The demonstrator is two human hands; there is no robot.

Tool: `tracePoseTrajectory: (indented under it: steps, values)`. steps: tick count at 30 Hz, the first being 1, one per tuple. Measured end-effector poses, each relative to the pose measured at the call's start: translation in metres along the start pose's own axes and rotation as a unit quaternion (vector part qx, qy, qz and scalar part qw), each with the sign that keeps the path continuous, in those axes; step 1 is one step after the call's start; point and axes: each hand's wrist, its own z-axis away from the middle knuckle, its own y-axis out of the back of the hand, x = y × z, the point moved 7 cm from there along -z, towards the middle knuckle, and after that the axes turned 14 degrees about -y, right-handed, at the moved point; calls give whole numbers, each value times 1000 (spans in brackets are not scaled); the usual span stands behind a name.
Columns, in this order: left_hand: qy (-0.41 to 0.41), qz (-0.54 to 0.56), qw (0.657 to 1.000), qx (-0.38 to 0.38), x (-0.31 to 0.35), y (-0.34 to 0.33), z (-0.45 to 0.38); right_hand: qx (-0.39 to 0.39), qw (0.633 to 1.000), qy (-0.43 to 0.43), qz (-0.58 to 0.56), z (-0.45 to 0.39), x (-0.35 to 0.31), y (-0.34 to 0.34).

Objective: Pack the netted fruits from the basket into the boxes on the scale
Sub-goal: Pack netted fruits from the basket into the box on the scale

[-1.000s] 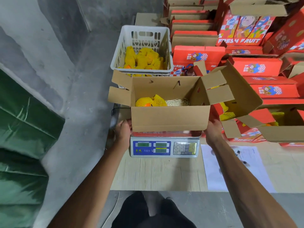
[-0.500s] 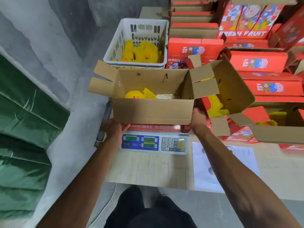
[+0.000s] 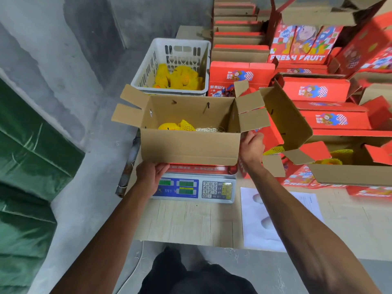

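Observation:
An open cardboard box (image 3: 188,147) sits on the scale (image 3: 197,187), flaps spread. Inside lie a couple of yellow-netted fruits (image 3: 176,126) on straw-like filling (image 3: 209,129). My left hand (image 3: 151,174) grips the box's lower left corner from below. My right hand (image 3: 251,148) holds its right side near the rim. Behind the box a white plastic basket (image 3: 148,66) holds several more netted fruits (image 3: 180,78).
Red "Fresh Fruit" cartons (image 3: 314,92) are stacked at the right and back. Another open box (image 3: 347,172) with netted fruit stands right of the scale. A white paper sheet (image 3: 261,221) lies on the wooden board (image 3: 191,223). Green tarp (image 3: 31,166) covers the left.
The box and both hands have shifted slightly left on the scale. My right hand has climbed from the bottom corner up the box's right side. The left hand has slid under the corner.

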Motion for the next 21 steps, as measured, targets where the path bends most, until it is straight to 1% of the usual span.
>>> tracePoseTrajectory:
  steps: [1,2,3,4,6,8,10,12,14,15,16,18,20,21]
  values:
    - [11,-18,1000,-2,-2,3,0,-14,998,-4,-65,-1,2,0]
    - [27,20,999,-16,-6,-3,4,-47,989,-11,-143,3,2,-2]
    - [6,-10,1000,-16,-3,-2,5,-71,977,-17,-199,6,3,-3]
    - [-6,-32,999,-23,-1,-4,11,-77,972,-16,-220,8,4,-4]
    - [-10,-51,998,-23,-1,-4,18,-67,975,-4,-211,9,10,-4]
    - [-15,-46,998,-39,2,-9,25,-50,976,-1,-213,8,15,-2]
    - [-17,-46,998,-42,3,-11,26,-42,984,19,-172,6,13,-2]
    - [-13,-45,998,-48,1,-11,26,-43,997,51,-31,1,9,-6]
    - [-9,-64,995,-70,-2,-11,25,-32,988,81,124,-3,9,-12]
    - [-6,-66,995,-81,-5,-13,25,-22,984,93,149,-5,9,-11]
    - [-5,-68,994,-85,-7,-13,26,-22,988,87,122,-5,8,-10]
    - [2,-56,994,-90,-13,-15,28,-22,999,30,17,-6,9,-6]
    - [19,-25,994,-105,-17,-20,30,-10,999,-10,-44,-5,8,-3]
    - [33,3,993,-111,-19,-23,31,-17,995,-37,-90,-6,6,-3]
